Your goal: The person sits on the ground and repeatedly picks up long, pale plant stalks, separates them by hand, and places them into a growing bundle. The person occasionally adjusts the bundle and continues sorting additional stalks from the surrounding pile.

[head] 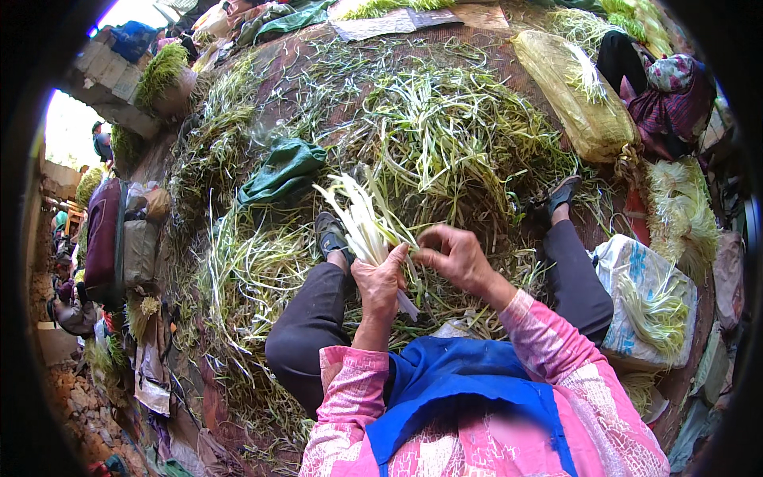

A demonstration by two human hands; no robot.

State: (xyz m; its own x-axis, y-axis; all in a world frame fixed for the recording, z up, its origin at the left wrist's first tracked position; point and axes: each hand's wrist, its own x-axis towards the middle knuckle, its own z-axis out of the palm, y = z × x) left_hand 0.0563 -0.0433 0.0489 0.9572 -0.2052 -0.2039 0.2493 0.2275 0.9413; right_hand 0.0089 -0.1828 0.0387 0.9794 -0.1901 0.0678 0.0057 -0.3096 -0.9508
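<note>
My left hand point(381, 277) grips a bunch of white leafy stalks point(360, 229), probably chives or young garlic, their pale ends fanned away from me. Thin green leaves hang loose on the bunch's right side. Beside them is my right hand point(456, 256), thumb and forefinger bent towards each other at a thin leaf. Whether those fingertips pinch it is hard to see. Under and beyond both hands lies a heap of loose green and whitish leaves point(441, 131). More leaves point(250, 268) are piled to the left of my knee.
A green cloth or sack point(283, 170) lies ahead on the left. To my right, a white wrapped block point(614, 268) carries a bundle of stalks point(650, 310). A yellow sack point(560, 101) lies farther off, near a seated person point(673, 107). Bags point(107, 238) line the left side.
</note>
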